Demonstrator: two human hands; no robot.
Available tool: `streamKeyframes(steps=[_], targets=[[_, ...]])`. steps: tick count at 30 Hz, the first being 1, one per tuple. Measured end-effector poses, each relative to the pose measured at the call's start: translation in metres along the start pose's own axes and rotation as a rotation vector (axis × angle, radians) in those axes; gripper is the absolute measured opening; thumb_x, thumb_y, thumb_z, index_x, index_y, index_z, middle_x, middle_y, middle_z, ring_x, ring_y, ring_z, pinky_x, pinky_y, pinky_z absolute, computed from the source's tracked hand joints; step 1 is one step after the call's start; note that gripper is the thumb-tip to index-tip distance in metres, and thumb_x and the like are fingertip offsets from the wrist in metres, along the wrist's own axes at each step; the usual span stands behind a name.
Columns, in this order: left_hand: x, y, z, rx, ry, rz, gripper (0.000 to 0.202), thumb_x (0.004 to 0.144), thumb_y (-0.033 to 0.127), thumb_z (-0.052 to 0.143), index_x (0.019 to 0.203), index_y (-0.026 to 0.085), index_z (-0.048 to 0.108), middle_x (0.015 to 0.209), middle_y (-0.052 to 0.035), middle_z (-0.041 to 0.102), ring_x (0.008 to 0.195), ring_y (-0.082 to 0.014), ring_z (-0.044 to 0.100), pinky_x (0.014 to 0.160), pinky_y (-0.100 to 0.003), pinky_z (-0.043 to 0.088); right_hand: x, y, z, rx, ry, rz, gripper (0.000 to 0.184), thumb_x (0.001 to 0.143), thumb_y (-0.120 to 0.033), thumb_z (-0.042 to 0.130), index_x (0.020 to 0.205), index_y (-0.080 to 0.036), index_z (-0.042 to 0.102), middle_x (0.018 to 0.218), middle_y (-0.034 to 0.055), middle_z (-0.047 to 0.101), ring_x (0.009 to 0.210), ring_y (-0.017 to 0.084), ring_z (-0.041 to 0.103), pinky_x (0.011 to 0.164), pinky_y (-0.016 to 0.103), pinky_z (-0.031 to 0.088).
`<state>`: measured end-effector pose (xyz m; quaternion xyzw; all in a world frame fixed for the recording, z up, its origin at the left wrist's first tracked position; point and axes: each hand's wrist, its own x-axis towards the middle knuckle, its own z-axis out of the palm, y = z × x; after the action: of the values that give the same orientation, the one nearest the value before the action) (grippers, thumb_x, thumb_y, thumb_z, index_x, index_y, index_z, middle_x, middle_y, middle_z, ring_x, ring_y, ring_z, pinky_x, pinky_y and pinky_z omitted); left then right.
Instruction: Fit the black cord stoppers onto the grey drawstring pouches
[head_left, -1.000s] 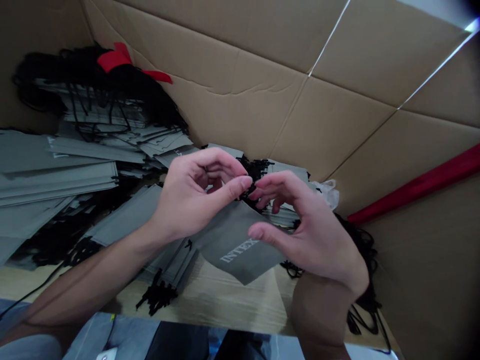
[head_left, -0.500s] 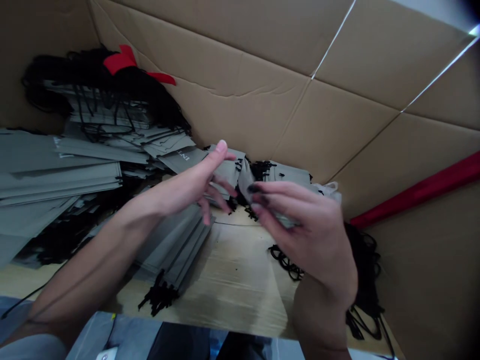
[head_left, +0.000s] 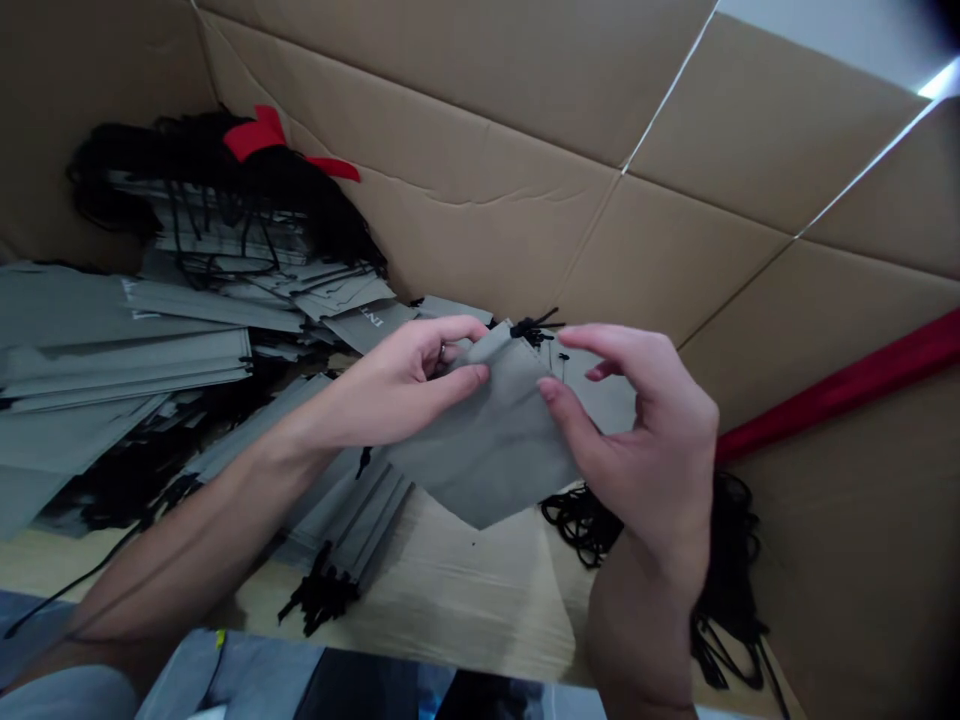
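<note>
A small grey drawstring pouch point(head_left: 491, 440) hangs tilted above the table, with a black knotted cord point(head_left: 532, 326) at its top corner. My left hand point(head_left: 427, 385) pinches its upper left side, thumb on the front face and fingers behind. On the other side my right hand point(head_left: 637, 420) has thumb and fingers apart; its thumb tip is at the pouch's right edge, and I cannot tell if it touches. Below my left wrist lies a stack of grey pouches point(head_left: 367, 520) with black cord ends bunched at its near end. More grey pouches point(head_left: 607, 390) show behind my right hand.
Piles of grey pouches point(head_left: 127, 360) and black cords point(head_left: 330, 200) with a red strip point(head_left: 259, 135) fill the left. Black cord loops point(head_left: 577, 525) lie on the wooden table point(head_left: 480, 610). Cardboard walls point(head_left: 510, 130) enclose the back and right, with a red band point(head_left: 847, 385) along the right one.
My left hand has moved right and closed on a pouch, which now faces me. My right hand's fingers, earlier pinched together on something grey, have spread apart.
</note>
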<state>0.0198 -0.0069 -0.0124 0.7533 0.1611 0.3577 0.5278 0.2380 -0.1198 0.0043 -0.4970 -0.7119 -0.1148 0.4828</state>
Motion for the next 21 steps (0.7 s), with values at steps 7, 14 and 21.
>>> streamKeyframes(steps=[7,14,21], targets=[[0.012,-0.014,-0.007,-0.217,0.057,0.011,0.032,0.091,0.037,0.094,0.113,0.023,0.075,0.072,0.0040,0.072,0.051,-0.0108,0.060,0.043,-0.017,0.046,0.000,0.014,0.010,-0.074,-0.037,0.147,0.025,0.101,-0.037,0.080,0.124,-0.026,0.078,0.115,0.0052,0.086,0.104,0.026,0.082,0.091,0.042,0.065],[0.017,-0.021,-0.011,-0.219,0.043,-0.003,0.038,0.093,0.046,0.092,0.120,0.025,0.076,0.072,0.0037,0.073,0.051,-0.0131,0.063,0.044,-0.020,0.046,0.001,0.016,0.009,-0.178,-0.011,0.115,0.011,0.104,-0.033,0.076,0.112,-0.027,0.081,0.104,0.0031,0.086,0.089,0.024,0.079,0.081,0.038,0.060],[0.017,-0.021,-0.009,-0.182,0.055,-0.001,0.042,0.094,0.054,0.090,0.118,0.023,0.075,0.070,0.0042,0.068,0.051,-0.0115,0.059,0.045,-0.019,0.047,0.001,0.015,0.010,-0.177,-0.008,0.107,0.009,0.103,-0.032,0.076,0.109,-0.027,0.081,0.103,0.0032,0.086,0.089,0.023,0.079,0.079,0.036,0.059]])
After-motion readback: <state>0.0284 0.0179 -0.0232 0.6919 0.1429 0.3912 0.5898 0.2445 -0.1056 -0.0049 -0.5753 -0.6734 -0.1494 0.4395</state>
